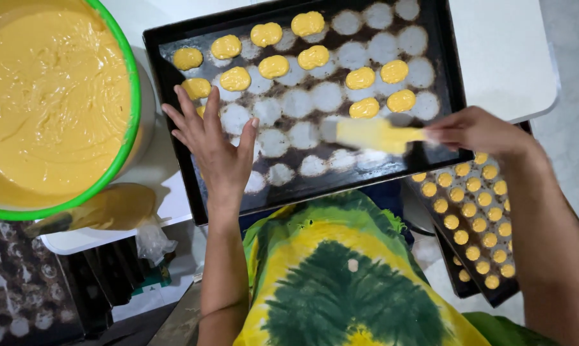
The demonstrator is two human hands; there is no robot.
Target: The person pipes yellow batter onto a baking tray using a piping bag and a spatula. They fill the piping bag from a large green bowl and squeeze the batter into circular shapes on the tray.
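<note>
Left hand (216, 144) is lying flat and open, steadying the tray (174, 96) — right hand (472, 131) is gripping a yellow spatula (373, 134) between them; lifting blobs (360, 78) wants a low blade.

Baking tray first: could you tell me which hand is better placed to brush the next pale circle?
Probably the right hand: it holds the yellow brush over the baking tray, while the left hand lies flat, steadying it.

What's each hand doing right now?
Left hand: open, flat on the tray, holding nothing.
Right hand: closed on the yellow spatula, over the tray.
</note>
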